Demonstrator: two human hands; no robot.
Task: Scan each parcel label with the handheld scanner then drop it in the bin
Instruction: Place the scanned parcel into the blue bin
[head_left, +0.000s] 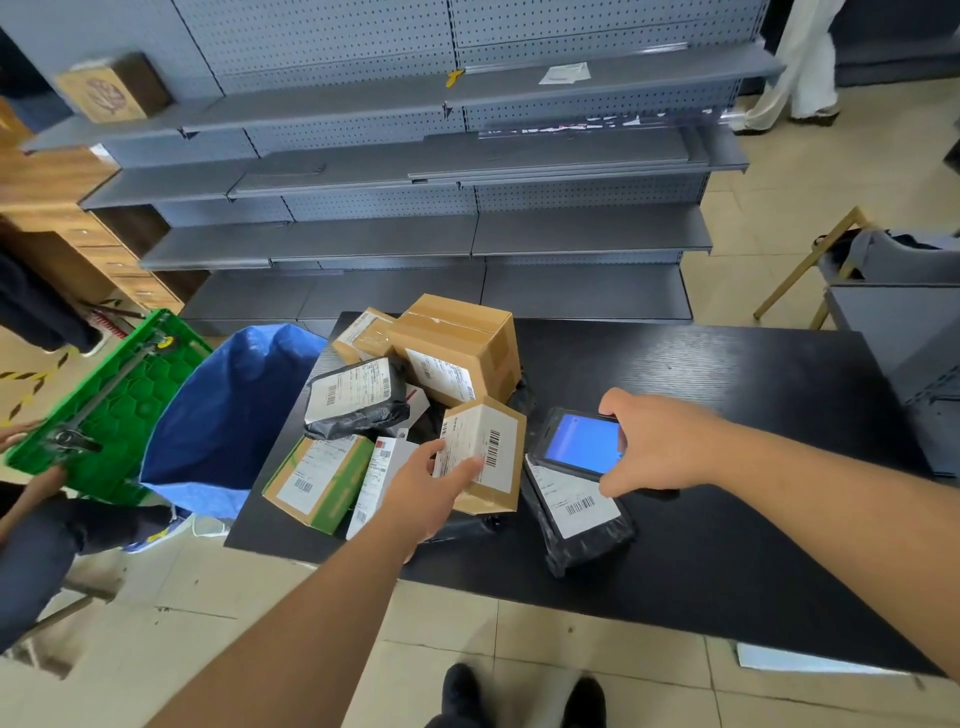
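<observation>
Head view: left hand grip pinches a white-labelled cardboard parcel; right hand grip clasps the blue-screened scanner.

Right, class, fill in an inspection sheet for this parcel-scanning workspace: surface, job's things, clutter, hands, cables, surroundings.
Surface: black wood-grain table, right half bare.
Job's things: small brown cardboard parcel; blue-screened handheld scanner; blue woven bin bag at the table's left end.
Clutter: piled boxes and black plastic mailers, labels up.
Hands: left hand grips the small parcel; right hand holds the scanner beside it.
Cables: nothing seen.
Surroundings: grey metal shelving; green plastic crate held by another person.
</observation>
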